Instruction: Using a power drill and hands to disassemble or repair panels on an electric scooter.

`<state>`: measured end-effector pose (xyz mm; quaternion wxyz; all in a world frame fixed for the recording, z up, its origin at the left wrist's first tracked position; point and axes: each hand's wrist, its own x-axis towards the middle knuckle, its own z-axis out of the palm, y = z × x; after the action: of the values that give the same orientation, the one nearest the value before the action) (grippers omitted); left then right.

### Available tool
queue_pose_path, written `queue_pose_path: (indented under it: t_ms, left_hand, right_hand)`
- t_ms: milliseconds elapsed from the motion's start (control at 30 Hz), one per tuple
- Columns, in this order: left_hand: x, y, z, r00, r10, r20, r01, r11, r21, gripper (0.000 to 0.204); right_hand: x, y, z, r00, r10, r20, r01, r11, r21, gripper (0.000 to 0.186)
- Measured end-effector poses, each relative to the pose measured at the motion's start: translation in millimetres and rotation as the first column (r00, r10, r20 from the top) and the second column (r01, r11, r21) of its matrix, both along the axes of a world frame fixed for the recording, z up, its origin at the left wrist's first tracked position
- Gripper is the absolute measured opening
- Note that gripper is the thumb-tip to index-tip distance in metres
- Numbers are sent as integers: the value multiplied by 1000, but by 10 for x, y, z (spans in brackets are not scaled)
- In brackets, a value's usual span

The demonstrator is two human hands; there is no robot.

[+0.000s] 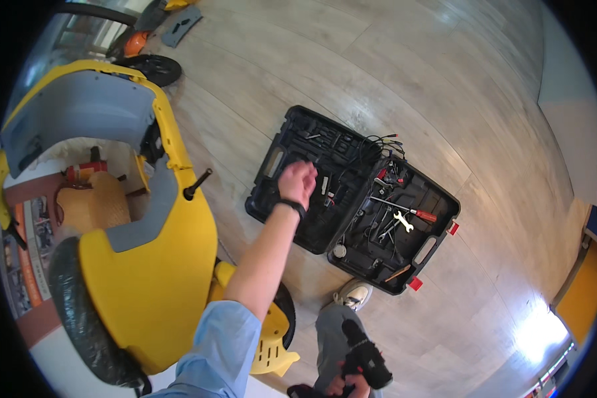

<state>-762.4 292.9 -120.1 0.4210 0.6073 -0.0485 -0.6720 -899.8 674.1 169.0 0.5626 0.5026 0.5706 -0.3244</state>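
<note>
My left hand [298, 181], with a black band at the wrist, reaches over the left half of an open black tool case [275, 162] on the floor. Its fingers are curled together, and anything inside them is hidden. Near the lower edge my right hand [353, 383] grips a black cordless drill [365, 358], held in front of my leg. In the case's right half lie a red-handled screwdriver [423, 215], a bright open-end wrench [402, 222] and several smaller tools. Dark cables [378, 147] bunch up at the hinge side.
A yellow and grey scooter-like vehicle [146, 292] with a black seat [89, 318] stands close on my left. My shoe [355, 294] is beside the case's near edge. A black wheel [156, 69] and a grey panel [181, 26] lie farther off at the upper left.
</note>
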Motion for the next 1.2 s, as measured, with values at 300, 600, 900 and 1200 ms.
queue_pose_path:
  t_ms: [300, 600, 900, 1200]
  left_hand:
    - [14, 2935, 3393, 932, -275, 235, 222, 948, 228, 18]
    - [1744, 3334, 6403, 324, -659, 679, 942, 158, -296, 14]
    - [4999, 4924, 6833, 327, -741, 586, 943, 215, -254, 41]
    - [7980, 6112, 5592, 501, -821, 275, 347, 482, 805, 66]
  right_hand:
    - [-46, -184, 284, 980, -197, 18, 182, 859, -479, 33]
    - [-70, 93, 2430, 954, -117, -276, -80, 788, -611, 31]
    - [2770, 352, 5033, 943, 43, -330, -320, 393, -862, 38]
    - [5742, -85, 4929, 877, 479, 45, -154, 369, -917, 37]
